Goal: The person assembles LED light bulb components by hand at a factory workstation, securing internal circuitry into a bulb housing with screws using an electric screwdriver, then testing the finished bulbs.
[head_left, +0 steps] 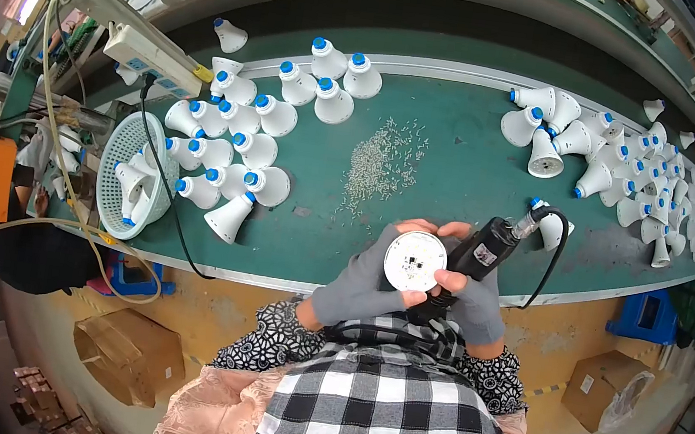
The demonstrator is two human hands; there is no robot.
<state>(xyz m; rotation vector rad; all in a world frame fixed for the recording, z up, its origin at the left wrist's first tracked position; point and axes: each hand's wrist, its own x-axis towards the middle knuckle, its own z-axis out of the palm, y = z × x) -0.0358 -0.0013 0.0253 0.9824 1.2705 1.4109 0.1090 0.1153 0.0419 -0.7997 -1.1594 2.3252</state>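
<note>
A white lamp housing [415, 259] faces up with its round, flat side, which has small dark parts at the centre. My left hand [353, 286], in a grey fingerless glove, is closed around its left side, thumb at the lower rim. My right hand [480, 309], gloved alike, is closed on a black electric screwdriver [485, 249], and its thumb touches the right of the housing's face. The screwdriver lies tilted beside the housing, cable end up and to the right; its lower end is hidden. Beyond both hands lies a heap of small screws [378, 168] on the green bench [452, 156].
White cone-shaped housings with blue caps stand in a left group [256, 151] and a large right cluster [626, 166]. A pale green basket [111, 177] holds more. The black screwdriver cable [554, 262] loops at the right. Cardboard boxes [132, 355] sit on the floor.
</note>
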